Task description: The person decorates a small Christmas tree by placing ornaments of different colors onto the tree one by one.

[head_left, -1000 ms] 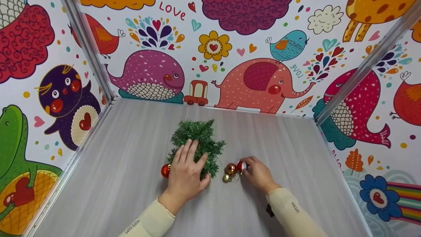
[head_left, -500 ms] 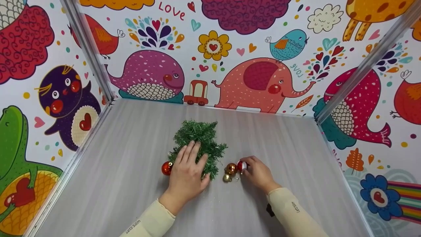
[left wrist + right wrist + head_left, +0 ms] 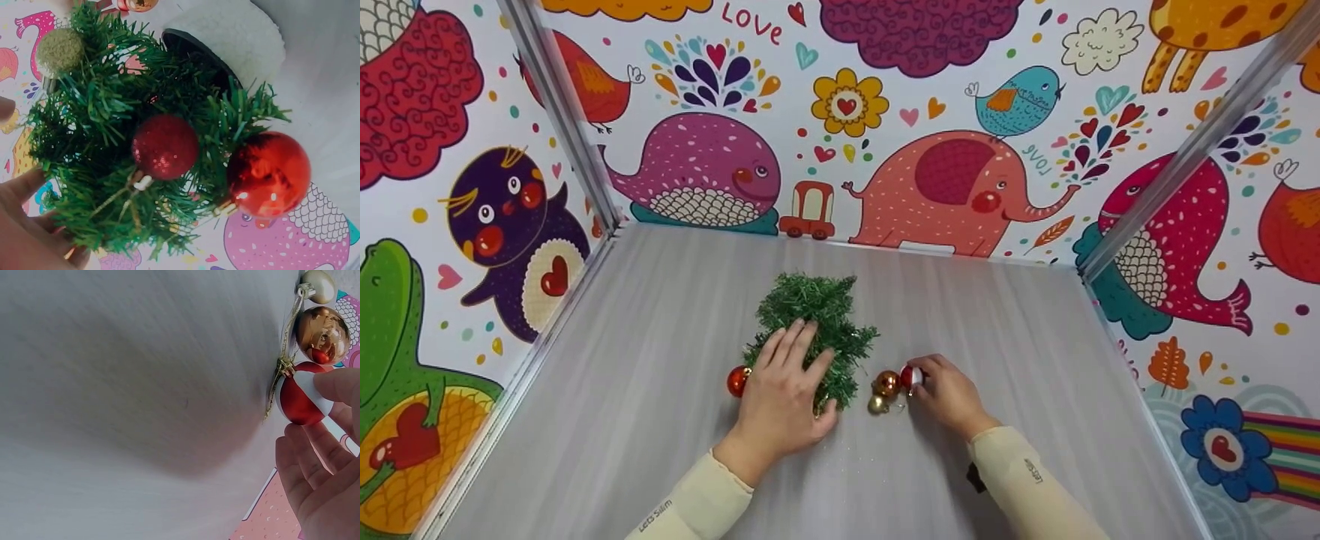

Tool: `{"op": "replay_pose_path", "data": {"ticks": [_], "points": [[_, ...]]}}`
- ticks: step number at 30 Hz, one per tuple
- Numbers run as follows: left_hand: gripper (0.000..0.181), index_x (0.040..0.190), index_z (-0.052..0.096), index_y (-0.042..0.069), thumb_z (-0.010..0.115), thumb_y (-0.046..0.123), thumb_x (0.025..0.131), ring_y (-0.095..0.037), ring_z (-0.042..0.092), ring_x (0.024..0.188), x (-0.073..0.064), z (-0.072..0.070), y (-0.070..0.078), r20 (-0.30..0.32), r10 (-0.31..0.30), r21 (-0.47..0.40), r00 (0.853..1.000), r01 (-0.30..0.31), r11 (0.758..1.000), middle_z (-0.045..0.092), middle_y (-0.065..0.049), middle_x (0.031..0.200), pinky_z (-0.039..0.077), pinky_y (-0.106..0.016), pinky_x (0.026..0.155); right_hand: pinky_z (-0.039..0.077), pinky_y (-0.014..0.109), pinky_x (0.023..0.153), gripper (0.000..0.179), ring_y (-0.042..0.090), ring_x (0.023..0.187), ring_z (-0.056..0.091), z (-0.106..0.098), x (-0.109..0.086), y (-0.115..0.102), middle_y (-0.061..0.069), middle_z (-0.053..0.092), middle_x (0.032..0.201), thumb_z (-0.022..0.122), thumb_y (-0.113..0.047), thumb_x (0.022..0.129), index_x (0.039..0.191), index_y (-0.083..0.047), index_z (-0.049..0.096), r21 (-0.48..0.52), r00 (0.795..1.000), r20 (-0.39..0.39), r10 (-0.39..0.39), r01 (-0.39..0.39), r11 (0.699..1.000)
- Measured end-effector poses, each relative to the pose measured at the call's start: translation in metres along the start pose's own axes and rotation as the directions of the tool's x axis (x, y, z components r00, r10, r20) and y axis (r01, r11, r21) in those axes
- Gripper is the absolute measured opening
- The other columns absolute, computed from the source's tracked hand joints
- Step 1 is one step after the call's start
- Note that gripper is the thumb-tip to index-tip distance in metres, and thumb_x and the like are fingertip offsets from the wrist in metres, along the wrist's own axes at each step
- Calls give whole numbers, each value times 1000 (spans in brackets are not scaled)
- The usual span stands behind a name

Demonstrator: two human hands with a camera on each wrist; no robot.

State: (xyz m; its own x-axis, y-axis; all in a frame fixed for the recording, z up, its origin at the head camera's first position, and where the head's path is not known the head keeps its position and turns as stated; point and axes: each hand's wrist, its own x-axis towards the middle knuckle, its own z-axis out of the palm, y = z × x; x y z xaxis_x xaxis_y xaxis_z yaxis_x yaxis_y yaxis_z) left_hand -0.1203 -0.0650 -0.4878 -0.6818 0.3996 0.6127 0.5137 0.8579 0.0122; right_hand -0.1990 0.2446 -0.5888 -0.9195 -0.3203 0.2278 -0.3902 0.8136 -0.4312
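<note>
While three baubles (image 3: 165, 147) are already carried by the tree (image 3: 810, 304) on the worktop (image 3: 682, 315), touched by the outstretched left hand (image 3: 782, 394), an unhung red-and-white bauble (image 3: 302, 400) is pinched by the right hand (image 3: 950, 394); a copper bauble (image 3: 323, 333) and a gold bauble (image 3: 319, 286) are left loose beside it.

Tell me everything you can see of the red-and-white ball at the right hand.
The red-and-white ball is a round ornament with broad, smooth areas of red and white and a soft sheen, perhaps plastic. It has a small gold-coloured cap, with a thin gold cord at it. The right hand pinches it, the cap facing away from the palm. It is low over or on the table, right of the green tree, beside a shiny copper ball; whether those two touch is unclear.
</note>
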Motion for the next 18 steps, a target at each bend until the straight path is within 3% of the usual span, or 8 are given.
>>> {"op": "replay_pose_path", "data": {"ticks": [7, 18], "points": [[45, 116, 68, 11, 70, 36, 77, -38, 43, 135, 0, 3, -1, -61, -4, -27, 998, 3, 1000, 50, -22, 142, 27, -50, 114, 52, 46, 89, 36, 24, 104, 64, -2, 1, -2, 4, 64, 115, 76, -7, 83, 118, -10, 69, 0, 1000, 7, 3, -3, 1000], [46, 113, 68, 10, 72, 31, 72, -38, 45, 133, 0, 2, -10, -45, 24, -43, 999, -26, 999, 52, -21, 140, 29, -50, 113, 52, 45, 88, 37, 25, 102, 65, 1, 1, 1, 4, 64, 113, 78, -6, 81, 117, -11, 69, -7, 1000, -8, -13, 13, 1000]]}}
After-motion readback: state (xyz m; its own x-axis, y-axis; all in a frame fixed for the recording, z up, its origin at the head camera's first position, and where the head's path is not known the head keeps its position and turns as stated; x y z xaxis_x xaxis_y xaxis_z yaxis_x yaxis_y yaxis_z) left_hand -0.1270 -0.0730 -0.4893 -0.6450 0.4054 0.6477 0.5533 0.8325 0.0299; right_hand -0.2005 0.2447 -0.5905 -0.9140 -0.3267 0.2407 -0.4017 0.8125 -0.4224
